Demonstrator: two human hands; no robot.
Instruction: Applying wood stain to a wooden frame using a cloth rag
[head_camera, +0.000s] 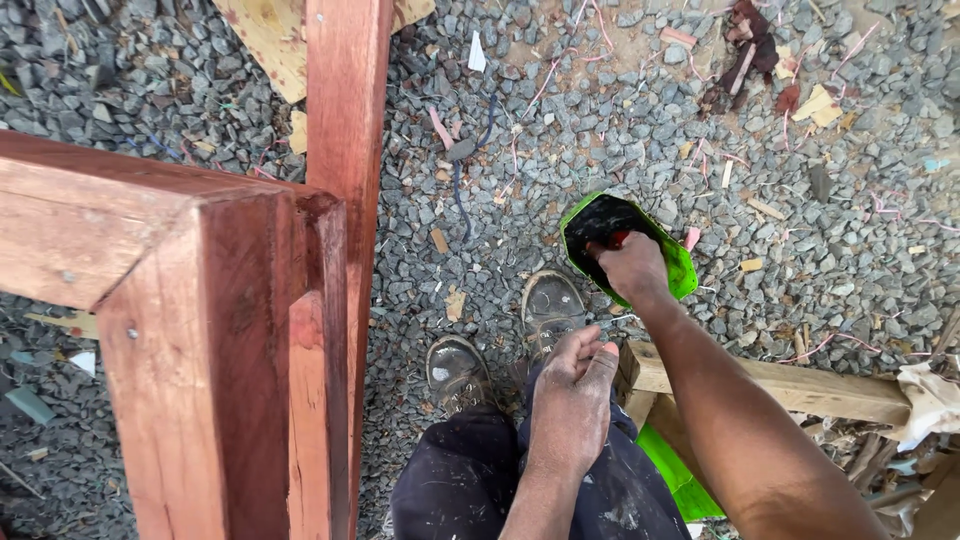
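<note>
My right hand (632, 268) is at center-right of the frame, reached into the mouth of a green bag (676, 262) with a black inside, fingers curled down into the opening around something small and reddish (too hidden to say what it is, or whether I'm actually pinching it). The bag sits just above my right boot in the picture, over the gravel. My left hand (572, 400) is at lower center, over my dark trousers (470, 485), fingers loosely bunched with fingertips together; a thin metal piece (620, 320), likely a nail, shows just beside the fingertips, can't tell if I'm gripping it. Both dusty boots (548, 308) are planted on grey gravel (600, 140) littered with wood chips and pinkish strands. A reddish timber frame (200, 330) fills the left half of the frame, with an upright post (345, 100) running to the top edge. A pale wooden beam (800, 385) lies at lower right under my right forearm, with another patch of green plastic (680, 475) below it. A pale plywood scrap (265, 35) sits at upper left.
</note>
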